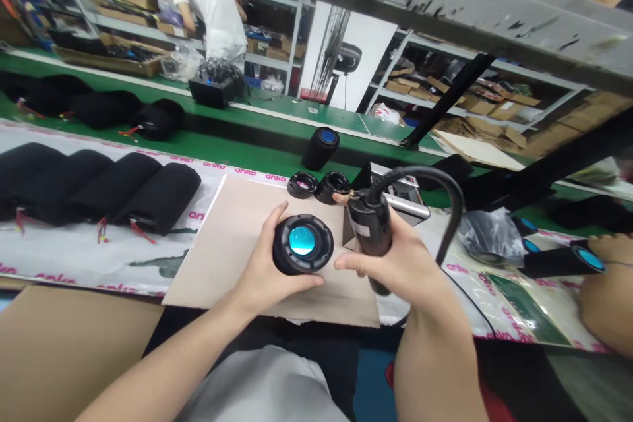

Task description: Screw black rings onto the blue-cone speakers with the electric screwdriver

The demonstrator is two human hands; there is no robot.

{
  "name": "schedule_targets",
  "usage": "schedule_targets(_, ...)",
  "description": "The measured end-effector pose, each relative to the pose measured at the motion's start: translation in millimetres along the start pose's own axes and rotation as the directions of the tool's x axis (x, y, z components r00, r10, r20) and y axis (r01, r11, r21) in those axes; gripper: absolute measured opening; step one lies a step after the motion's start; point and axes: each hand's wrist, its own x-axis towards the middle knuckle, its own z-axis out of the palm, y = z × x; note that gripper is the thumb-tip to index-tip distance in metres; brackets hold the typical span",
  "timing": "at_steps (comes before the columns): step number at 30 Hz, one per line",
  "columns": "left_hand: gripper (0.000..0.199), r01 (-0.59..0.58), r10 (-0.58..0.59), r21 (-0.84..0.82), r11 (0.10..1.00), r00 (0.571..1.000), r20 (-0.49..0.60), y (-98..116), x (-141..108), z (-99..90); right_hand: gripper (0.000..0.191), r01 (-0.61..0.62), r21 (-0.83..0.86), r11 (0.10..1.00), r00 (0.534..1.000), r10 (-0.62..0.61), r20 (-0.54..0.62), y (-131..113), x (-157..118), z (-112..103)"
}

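bkgd shelves (295, 41) blurry, tool (370, 227) part-hidden

We note a green work surface (262, 151) running across the room, its near side covered by a printed white sheet (235, 170). Beyond it, we locate two metal shelving units: the left unit (295, 46) and the right unit (389, 69), both loaded with cardboard boxes (509, 109). Between them we see a bright white panel (368, 30). Overhead, we observe a grey, dark-marked beam (420, 3); a black strut (455, 99) slants up toward it.
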Motion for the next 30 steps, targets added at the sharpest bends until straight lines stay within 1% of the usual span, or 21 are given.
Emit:
schedule_targets(1,0.127,0.004,-0.004,0.001,1.000,1.000,-0.027,-2.5,-2.1,3.8,0.085,-0.046,0.010,0.999,0.997,0.047,-0.062,4.3,-8.0,6.7)
schedule_targets(3,0.127,-0.003,0.004,0.013,1.000,0.998,-0.060,-6.3,-6.5,10.8,0.092,-0.096,0.030,0.995,0.991,0.098,-0.093,13.8,-20.2,20.9)
schedule_targets(5,0.124,-0.036,0.040,0.063,0.997,0.997,-0.071,-6.7,-11.0,15.5,0.089,-0.081,0.052,0.995,0.991,0.086,-0.103,22.9,-25.8,32.6)
schedule_targets(8,0.114,-0.093,0.098,0.163,0.982,0.995,-0.025,-0.9,-16.6,17.5,0.081,-0.025,0.113,0.993,0.993,0.038,-0.115,31.5,-25.4,39.6)
schedule_targets(11,0.110,-0.113,0.110,0.183,0.977,0.993,0.031,6.0,-19.5,16.5,0.081,0.011,0.146,0.989,0.992,0.007,-0.122,31.4,-23.3,35.8)
schedule_targets(13,0.110,-0.097,0.091,0.163,0.982,0.995,0.040,8.3,-20.0,15.8,0.081,0.018,0.124,0.992,0.996,-0.006,-0.092,28.0,-22.7,31.4)
schedule_targets(16,0.111,-0.051,0.046,0.115,0.992,0.998,0.047,8.3,-19.4,14.4,0.079,-0.026,0.008,1.000,0.999,0.026,-0.030,22.5,-21.7,25.5)
schedule_targets(20,0.113,-0.023,0.019,0.088,0.996,0.999,0.045,6.5,-16.3,10.2,0.080,-0.089,-0.145,0.985,0.996,0.092,0.010,16.6,-17.3,17.7)
schedule_targets(22,0.114,-0.024,0.020,0.085,0.996,0.998,0.054,6.3,-13.5,7.6,0.079,-0.075,-0.200,0.977,0.996,0.085,0.042,12.7,-13.8,12.9)
schedule_targets(25,0.114,-0.038,0.032,0.081,0.996,0.996,0.080,6.4,-8.7,4.8,0.075,-0.018,-0.254,0.967,0.993,0.048,0.111,5.5,-7.9,5.8)
schedule_targets(30,0.116,-0.082,0.071,0.089,0.993,0.991,0.116,3.7,-3.8,0.1,0.077,0.017,-0.306,0.952,0.983,0.041,0.181,-2.5,0.2,-1.5)
